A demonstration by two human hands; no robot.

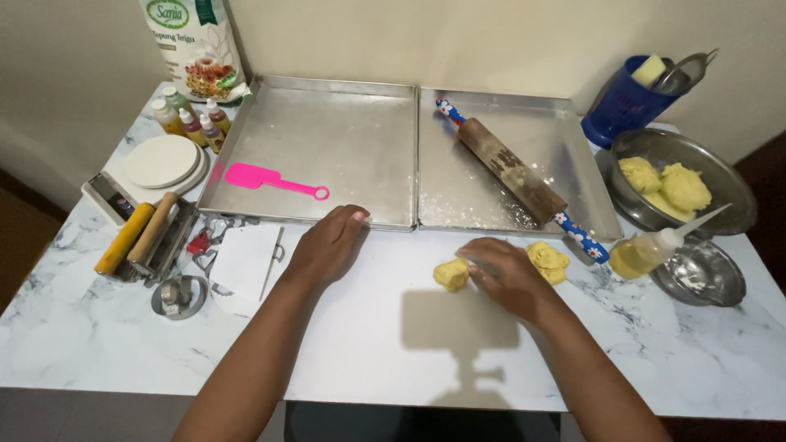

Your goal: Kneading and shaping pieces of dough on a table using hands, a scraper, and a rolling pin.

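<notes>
Fingers (pixel 479 255) of the right hand (pixel 508 278) are curled loosely over a small yellow dough lump (pixel 451 274), touching its right side; no closed grip on it. Left hand (pixel 327 243) lies flat, palm down, fingers extended and holding nothing, its tips at the front rim of the left tray. White marble-patterned table (pixel 368 344) carries everything. Two shallow rectangular metal baking trays sit side by side at the back: left tray (pixel 344 106) holds a pink plastic spatula (pixel 274 180); right tray (pixel 491 205), dusted with flour, holds a brown wooden rolling pin with blue floral handles (pixel 512 173), lying diagonally with its lower handle over the tray's front edge. Flour bag (pixel 192 45) stands at back left. Round steel bowl (pixel 679 184) at right contains more yellow dough. Blue plastic cup (pixel 624 102) with utensils stands behind the bowl. Smaller steel bowl (pixel 702 274) sits at front right, with a clear squeeze bottle of yellow liquid (pixel 651 250) lying just beside it. Small kitchen scale with a white round plate (pixel 155 168) is at left. Second yellow dough lump (pixel 548 262) lies just right of the right hand. Four small colouring bottles (pixel 190 121) stand near the flour bag.
</notes>
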